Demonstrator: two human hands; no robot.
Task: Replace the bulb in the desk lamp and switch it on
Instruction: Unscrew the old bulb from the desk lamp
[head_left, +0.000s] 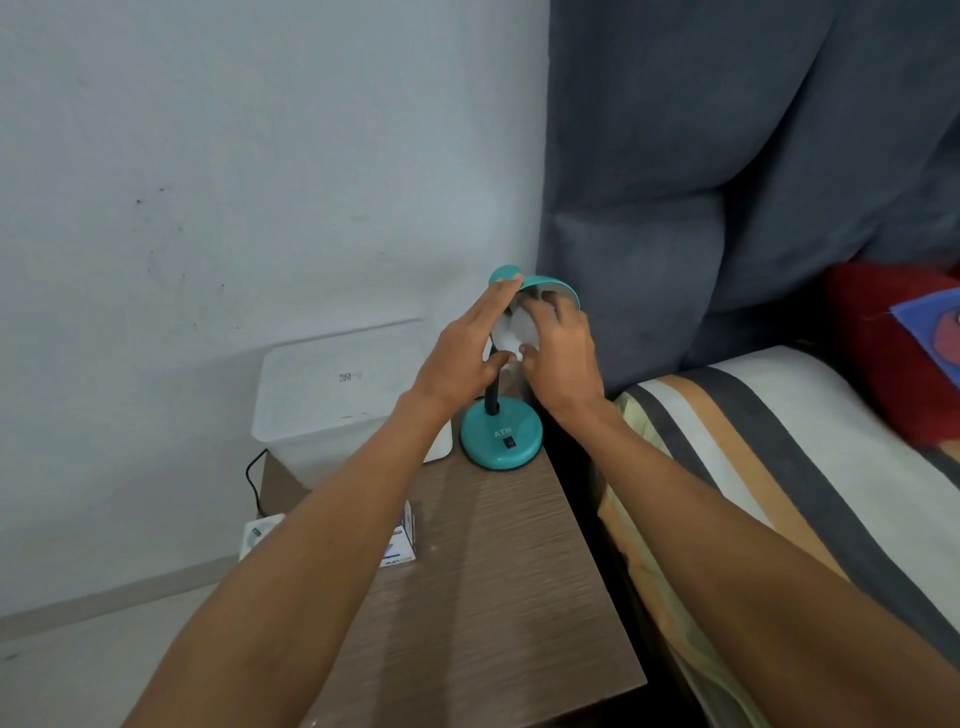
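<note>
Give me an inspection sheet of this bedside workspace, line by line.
Surface: wood-grain nightstand.
Job's things: teal desk lamp at the back right corner; white bulb in its shade; switch on the base.
Clutter: white bin; small carton.
Hands: left hand rests on the shade, fingers straight; right hand grips the bulb.
Cables: black cable behind the bin.
Surroundings: wall, grey headboard, striped bed.

Round teal lamp base (501, 439) glossy, looks like painted metal or plastic; brown bedside table (483, 571) matt wood-grain laminate; translucent white box (332, 400) frosted smooth plastic; grey headboard (727, 182) soft matt cloth; striped bedsheet (769, 467) woven fabric.
</note>
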